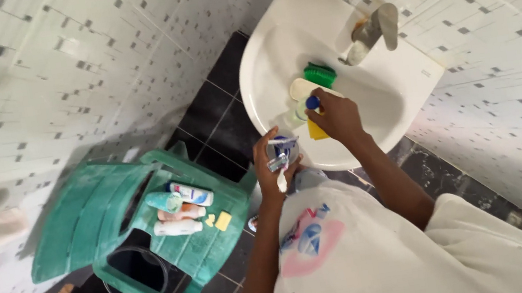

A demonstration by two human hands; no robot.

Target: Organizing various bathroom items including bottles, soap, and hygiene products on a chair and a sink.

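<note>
My left hand (272,164) holds a crumpled toothpaste tube (281,153) just below the rim of the white sink (273,41). Inside the basin, my right hand (336,114) grips a small bottle with a blue cap (312,102), next to a yellow sponge (317,131). A green-bristled scrubbing brush (314,78) with a cream body lies in the basin just beyond my right hand. The metal tap (373,29) stands at the back of the sink.
A green plastic chair (114,223) stands left of the sink with several toiletry bottles (182,210) and small yellow pieces on its seat. A black bucket (136,272) sits partly under it. The walls are white tile and the floor is dark tile.
</note>
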